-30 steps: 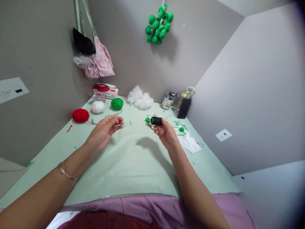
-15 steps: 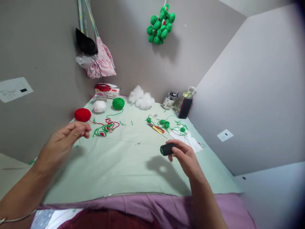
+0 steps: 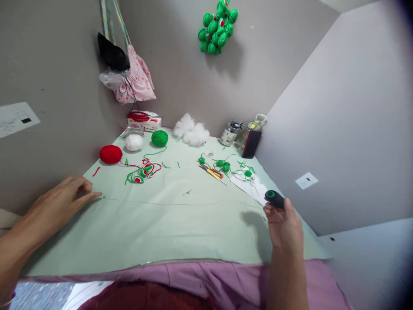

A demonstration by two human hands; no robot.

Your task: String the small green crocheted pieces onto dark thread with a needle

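Observation:
My right hand [image 3: 285,224] is closed round a spool of black thread [image 3: 274,199], held above the right side of the table. From the spool a thin dark thread [image 3: 180,204] runs across the tablecloth to my left hand [image 3: 64,202]. That hand is low at the table's left edge, fingers curled and thumb pointing right at the thread's end. Its exact grip on the thread is partly hidden. A small sewing needle [image 3: 187,192] appears to lie mid-table. Beyond it rest yellow-handled snips [image 3: 212,172] and orange-handled scissors [image 3: 218,173].
Red [image 3: 110,154], white [image 3: 133,142] and green yarn balls [image 3: 159,138] stand at the back left, near tangled crochet pieces [image 3: 143,173]. White stuffing [image 3: 193,131], a pen tin [image 3: 229,134], a bottle [image 3: 256,122] and a phone [image 3: 252,144] line the back. Green crochet balls [image 3: 217,28] hang above.
My hands have moved apart: the left went down and left, the right went right with the spool. The thread now stretches visibly between them.

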